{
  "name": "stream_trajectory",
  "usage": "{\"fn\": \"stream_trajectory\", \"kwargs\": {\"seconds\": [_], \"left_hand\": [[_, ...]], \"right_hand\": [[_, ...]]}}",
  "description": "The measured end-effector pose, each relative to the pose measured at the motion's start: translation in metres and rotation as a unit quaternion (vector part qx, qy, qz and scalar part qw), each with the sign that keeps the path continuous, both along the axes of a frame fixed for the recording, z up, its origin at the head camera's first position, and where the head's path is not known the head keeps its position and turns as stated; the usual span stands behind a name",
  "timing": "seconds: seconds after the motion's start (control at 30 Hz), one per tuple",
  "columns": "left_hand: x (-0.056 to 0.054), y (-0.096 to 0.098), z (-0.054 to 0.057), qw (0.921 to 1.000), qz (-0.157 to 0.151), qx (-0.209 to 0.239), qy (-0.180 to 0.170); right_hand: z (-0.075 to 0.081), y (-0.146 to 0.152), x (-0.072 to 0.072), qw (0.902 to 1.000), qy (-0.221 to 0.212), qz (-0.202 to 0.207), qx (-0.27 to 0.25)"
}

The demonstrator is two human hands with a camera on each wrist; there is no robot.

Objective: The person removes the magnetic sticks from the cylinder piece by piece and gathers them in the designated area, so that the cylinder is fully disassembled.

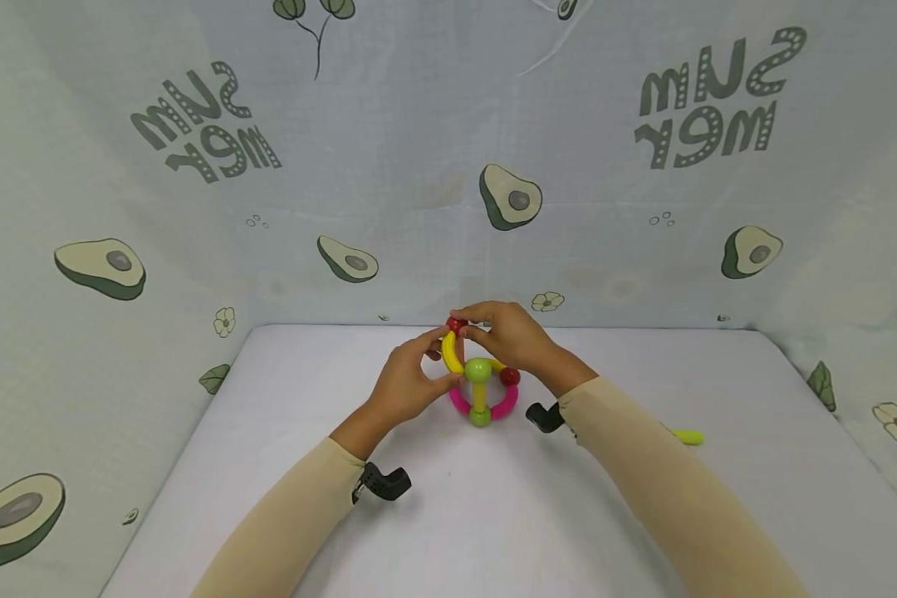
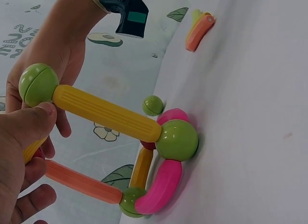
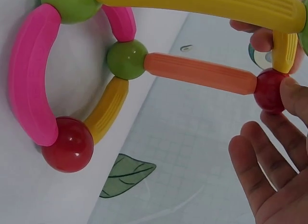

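A frame of magnetic sticks and balls stands on the white table. Its base ring has a pink curved stick, a green ball and a red ball. One straight yellow stick rises to an upper green ball, an orange stick to an upper red ball. Between these upper balls runs a curved yellow stick. My left hand grips this curved stick, its thumb against the upper green ball. My right hand pinches the upper red ball between thumb and fingers.
A lime stick lies on the table to the right, partly behind the right sleeve. In the left wrist view, an orange stick lies beside yellow pieces, and a loose-looking green ball shows behind the frame. A printed cloth hangs behind the table.
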State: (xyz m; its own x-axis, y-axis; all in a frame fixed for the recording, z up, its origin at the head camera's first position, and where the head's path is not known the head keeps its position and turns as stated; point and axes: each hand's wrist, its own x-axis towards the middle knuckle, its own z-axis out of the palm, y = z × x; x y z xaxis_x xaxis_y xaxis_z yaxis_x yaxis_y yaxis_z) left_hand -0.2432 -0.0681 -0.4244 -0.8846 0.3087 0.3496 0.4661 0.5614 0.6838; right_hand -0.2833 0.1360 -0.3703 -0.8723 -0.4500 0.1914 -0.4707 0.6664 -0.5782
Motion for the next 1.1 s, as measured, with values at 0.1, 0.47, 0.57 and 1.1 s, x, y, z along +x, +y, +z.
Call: {"fn": "stream_trajectory", "kwargs": {"seconds": [0.1,0.47,0.57,1.1], "left_hand": [[0.000,0.000,0.000,1.0000,0.001,0.005,0.004],[0.002,-0.004,-0.003,0.9996,0.024,0.013,0.004],[-0.001,-0.004,-0.004,0.9998,0.011,0.016,0.003],[-0.001,-0.002,-0.001,0.9997,0.016,0.006,-0.015]], "right_hand": [[0.000,-0.001,0.000,0.9999,0.002,-0.010,-0.004],[-0.008,0.000,-0.006,0.9975,-0.020,-0.047,0.050],[-0.005,0.000,-0.009,0.9994,-0.015,-0.024,0.018],[-0.001,0.000,-0.009,0.9988,-0.039,0.027,0.011]]}}
